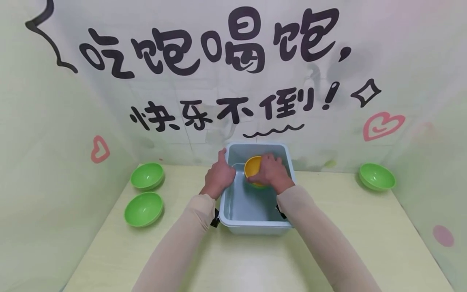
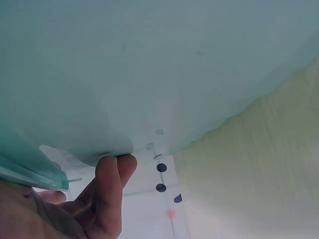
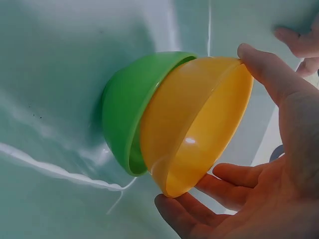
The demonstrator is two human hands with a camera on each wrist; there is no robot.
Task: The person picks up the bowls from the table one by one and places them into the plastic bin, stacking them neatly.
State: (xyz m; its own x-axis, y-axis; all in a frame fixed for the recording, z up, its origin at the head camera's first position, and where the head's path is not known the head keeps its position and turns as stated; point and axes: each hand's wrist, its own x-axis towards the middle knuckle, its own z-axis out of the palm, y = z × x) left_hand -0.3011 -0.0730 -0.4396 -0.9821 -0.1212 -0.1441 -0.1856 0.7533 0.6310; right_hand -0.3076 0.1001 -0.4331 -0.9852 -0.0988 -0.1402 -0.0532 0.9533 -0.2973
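A light blue plastic basin [image 1: 251,227] stands on the table at the wall. My left hand [image 1: 220,175] grips its left side, thumb over the rim and fingers [image 2: 108,186] against the outer wall. Inside the basin, my right hand [image 1: 270,172] holds a yellow bowl [image 1: 252,166] across its rim, thumb on one side and fingers on the opposite side. Under the yellow bowl sits a green bowl [image 3: 124,104], partly covered by it; the right wrist view shows the yellow one tilted within its mouth.
Two green bowls, a rear one [image 1: 147,176] and a nearer one [image 1: 144,209], rest on the table's left side. Another green bowl [image 1: 377,177] lies at the back right corner. A printed curtain [image 1: 233,89] closes off the back and sides of the pale table [image 1: 248,263].
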